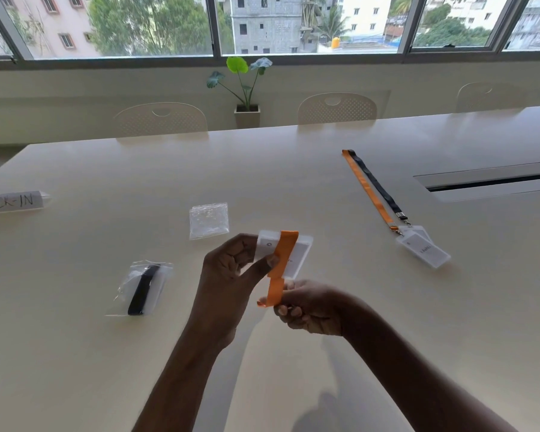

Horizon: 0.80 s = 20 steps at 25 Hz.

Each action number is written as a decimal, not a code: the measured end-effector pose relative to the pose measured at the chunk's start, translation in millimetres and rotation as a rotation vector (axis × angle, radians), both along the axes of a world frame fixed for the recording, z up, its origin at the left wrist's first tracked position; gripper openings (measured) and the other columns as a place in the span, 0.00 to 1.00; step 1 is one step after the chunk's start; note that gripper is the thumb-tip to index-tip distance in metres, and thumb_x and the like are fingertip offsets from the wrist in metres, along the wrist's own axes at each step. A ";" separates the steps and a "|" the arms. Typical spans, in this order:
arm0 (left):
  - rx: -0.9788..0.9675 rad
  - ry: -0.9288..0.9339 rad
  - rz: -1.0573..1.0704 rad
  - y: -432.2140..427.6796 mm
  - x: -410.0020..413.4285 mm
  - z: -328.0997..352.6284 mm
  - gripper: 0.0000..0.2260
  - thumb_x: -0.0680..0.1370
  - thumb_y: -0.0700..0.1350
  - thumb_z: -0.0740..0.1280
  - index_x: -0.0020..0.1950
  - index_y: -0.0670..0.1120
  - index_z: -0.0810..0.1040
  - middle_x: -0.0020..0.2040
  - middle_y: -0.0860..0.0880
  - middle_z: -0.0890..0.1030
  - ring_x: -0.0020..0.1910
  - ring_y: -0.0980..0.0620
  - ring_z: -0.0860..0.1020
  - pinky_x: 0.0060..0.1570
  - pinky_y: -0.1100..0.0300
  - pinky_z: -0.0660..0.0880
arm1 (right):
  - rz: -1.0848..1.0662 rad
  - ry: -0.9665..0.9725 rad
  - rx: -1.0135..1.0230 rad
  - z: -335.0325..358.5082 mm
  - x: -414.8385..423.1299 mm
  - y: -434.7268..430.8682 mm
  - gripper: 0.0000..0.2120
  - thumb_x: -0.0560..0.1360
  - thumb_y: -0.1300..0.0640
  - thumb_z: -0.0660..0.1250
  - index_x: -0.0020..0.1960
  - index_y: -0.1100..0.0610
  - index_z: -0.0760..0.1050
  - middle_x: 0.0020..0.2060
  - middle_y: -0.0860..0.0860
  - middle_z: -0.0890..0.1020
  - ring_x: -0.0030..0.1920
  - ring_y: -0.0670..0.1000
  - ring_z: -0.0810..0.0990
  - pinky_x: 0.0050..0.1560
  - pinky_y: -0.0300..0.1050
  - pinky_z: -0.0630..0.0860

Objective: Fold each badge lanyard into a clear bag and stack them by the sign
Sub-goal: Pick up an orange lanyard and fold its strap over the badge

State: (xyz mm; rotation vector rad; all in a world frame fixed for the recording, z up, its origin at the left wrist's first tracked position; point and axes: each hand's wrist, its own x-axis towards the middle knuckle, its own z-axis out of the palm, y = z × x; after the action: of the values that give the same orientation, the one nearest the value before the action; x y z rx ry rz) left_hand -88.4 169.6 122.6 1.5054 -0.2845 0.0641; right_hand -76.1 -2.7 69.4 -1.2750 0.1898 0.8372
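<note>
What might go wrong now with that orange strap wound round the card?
The orange lanyard is wound round the badge and pinned only by the left hand and right hand; letting go to reach the empty clear bag might let it unwind. The bagged black lanyard lies apart from the sign and could be left unstacked.

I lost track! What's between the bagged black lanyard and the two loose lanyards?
Head view: the left hand and right hand hold a badge wrapped in orange lanyard.
</note>
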 end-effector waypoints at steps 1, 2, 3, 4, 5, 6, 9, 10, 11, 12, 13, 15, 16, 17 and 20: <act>-0.063 0.035 -0.007 -0.3 0.1 2.2 0.11 0.75 0.35 0.75 0.52 0.49 0.86 0.52 0.47 0.89 0.54 0.47 0.87 0.58 0.48 0.82 | -0.012 -0.082 -0.117 -1.2 -3.8 1.2 0.06 0.83 0.59 0.66 0.54 0.63 0.76 0.31 0.51 0.76 0.25 0.42 0.69 0.26 0.33 0.66; -0.115 0.061 -0.005 0.1 1.1 4.4 0.10 0.74 0.37 0.75 0.53 0.48 0.86 0.52 0.47 0.89 0.54 0.46 0.87 0.56 0.48 0.83 | -0.074 -0.180 -0.260 -3.6 -6.9 2.8 0.10 0.82 0.56 0.69 0.54 0.64 0.76 0.34 0.52 0.77 0.28 0.44 0.71 0.29 0.35 0.68; -0.136 0.071 0.017 0.0 2.4 5.8 0.10 0.73 0.39 0.75 0.54 0.48 0.85 0.52 0.47 0.89 0.54 0.46 0.87 0.55 0.47 0.83 | -0.194 -0.290 -0.384 -6.0 -9.4 4.2 0.13 0.83 0.53 0.68 0.54 0.65 0.77 0.37 0.53 0.79 0.32 0.46 0.74 0.34 0.38 0.72; -0.140 0.078 0.047 -0.1 4.0 6.5 0.11 0.73 0.41 0.75 0.54 0.49 0.84 0.52 0.49 0.89 0.54 0.47 0.87 0.55 0.46 0.84 | -0.331 -0.409 -0.448 -5.2 -13.0 6.3 0.14 0.84 0.52 0.64 0.53 0.64 0.78 0.40 0.55 0.80 0.37 0.48 0.76 0.39 0.41 0.74; -0.121 0.080 0.091 0.0 6.4 5.5 0.10 0.73 0.43 0.75 0.54 0.51 0.84 0.52 0.52 0.89 0.53 0.48 0.88 0.54 0.46 0.84 | -0.432 -0.516 -0.426 -2.0 -16.8 7.5 0.15 0.86 0.52 0.60 0.52 0.62 0.79 0.43 0.55 0.82 0.42 0.51 0.79 0.44 0.43 0.76; -0.106 0.088 0.138 -0.9 9.2 4.4 0.09 0.74 0.44 0.74 0.54 0.53 0.83 0.51 0.54 0.89 0.53 0.50 0.88 0.54 0.47 0.85 | -0.473 -0.598 -0.345 2.5 -20.3 9.1 0.17 0.88 0.53 0.56 0.52 0.62 0.80 0.45 0.55 0.84 0.46 0.52 0.81 0.49 0.44 0.78; -0.172 0.134 0.223 -5.5 14.6 0.6 0.08 0.77 0.39 0.74 0.52 0.51 0.82 0.50 0.53 0.89 0.51 0.51 0.88 0.50 0.51 0.86 | -0.454 -0.723 -0.193 15.0 -33.0 21.7 0.16 0.88 0.58 0.57 0.56 0.62 0.82 0.49 0.55 0.88 0.53 0.52 0.86 0.56 0.42 0.81; -0.192 0.146 0.238 -6.7 15.7 -0.5 0.08 0.77 0.39 0.74 0.52 0.50 0.82 0.51 0.52 0.89 0.52 0.50 0.87 0.50 0.51 0.86 | -0.476 -0.755 -0.230 16.0 -36.3 26.8 0.12 0.87 0.59 0.59 0.55 0.62 0.82 0.47 0.55 0.88 0.50 0.52 0.86 0.53 0.42 0.82; -0.202 0.151 0.248 -8.2 16.5 -1.2 0.07 0.77 0.39 0.74 0.52 0.50 0.82 0.52 0.51 0.89 0.52 0.50 0.87 0.49 0.51 0.86 | -0.515 -0.771 -0.252 15.8 -39.3 31.3 0.10 0.86 0.61 0.62 0.53 0.62 0.81 0.43 0.56 0.87 0.45 0.51 0.86 0.50 0.42 0.82; -0.207 0.155 0.249 -9.4 16.7 -2.1 0.07 0.77 0.40 0.74 0.52 0.50 0.82 0.52 0.50 0.88 0.52 0.50 0.87 0.49 0.52 0.86 | -0.558 -0.765 -0.251 15.0 -41.9 34.2 0.09 0.85 0.61 0.63 0.51 0.62 0.81 0.40 0.57 0.87 0.41 0.51 0.85 0.46 0.42 0.82; -0.212 0.162 0.242 -10.5 16.6 -3.1 0.07 0.77 0.40 0.74 0.53 0.49 0.81 0.52 0.50 0.88 0.52 0.51 0.87 0.48 0.53 0.86 | -0.588 -0.740 -0.221 14.5 -44.8 35.4 0.09 0.84 0.62 0.64 0.50 0.62 0.82 0.38 0.58 0.86 0.38 0.51 0.84 0.44 0.42 0.82; -0.234 0.196 0.222 -11.3 16.0 -5.1 0.08 0.78 0.40 0.73 0.55 0.47 0.81 0.52 0.49 0.88 0.52 0.51 0.87 0.46 0.55 0.86 | -0.601 -0.692 -0.179 14.9 -47.7 34.1 0.09 0.84 0.61 0.65 0.50 0.62 0.83 0.37 0.60 0.86 0.37 0.52 0.84 0.43 0.42 0.82; -0.262 0.226 0.204 -11.0 15.4 -5.8 0.09 0.77 0.40 0.73 0.57 0.45 0.81 0.53 0.48 0.88 0.52 0.50 0.87 0.45 0.55 0.85 | -0.588 -0.676 -0.180 15.5 -48.1 33.3 0.09 0.84 0.61 0.66 0.50 0.62 0.83 0.37 0.60 0.86 0.36 0.53 0.84 0.43 0.43 0.83; -0.304 0.260 0.177 -10.3 14.9 -6.5 0.11 0.77 0.40 0.73 0.59 0.44 0.80 0.53 0.47 0.88 0.52 0.49 0.87 0.45 0.54 0.86 | -0.576 -0.665 -0.185 15.3 -48.1 32.3 0.09 0.84 0.61 0.66 0.50 0.62 0.84 0.37 0.60 0.86 0.36 0.53 0.84 0.42 0.43 0.83; -0.375 0.319 0.130 -9.4 14.8 -7.6 0.16 0.72 0.43 0.74 0.58 0.43 0.79 0.50 0.48 0.89 0.51 0.48 0.87 0.46 0.50 0.85 | -0.588 -0.675 -0.253 11.5 -45.6 29.7 0.09 0.84 0.63 0.65 0.49 0.63 0.84 0.36 0.61 0.85 0.33 0.52 0.83 0.39 0.44 0.82</act>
State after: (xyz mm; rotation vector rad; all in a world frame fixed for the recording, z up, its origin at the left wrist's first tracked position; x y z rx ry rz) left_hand -73.6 160.2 115.1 1.1374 0.0806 -0.0192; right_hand -121.7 27.0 80.9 -1.5586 0.1163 -0.1406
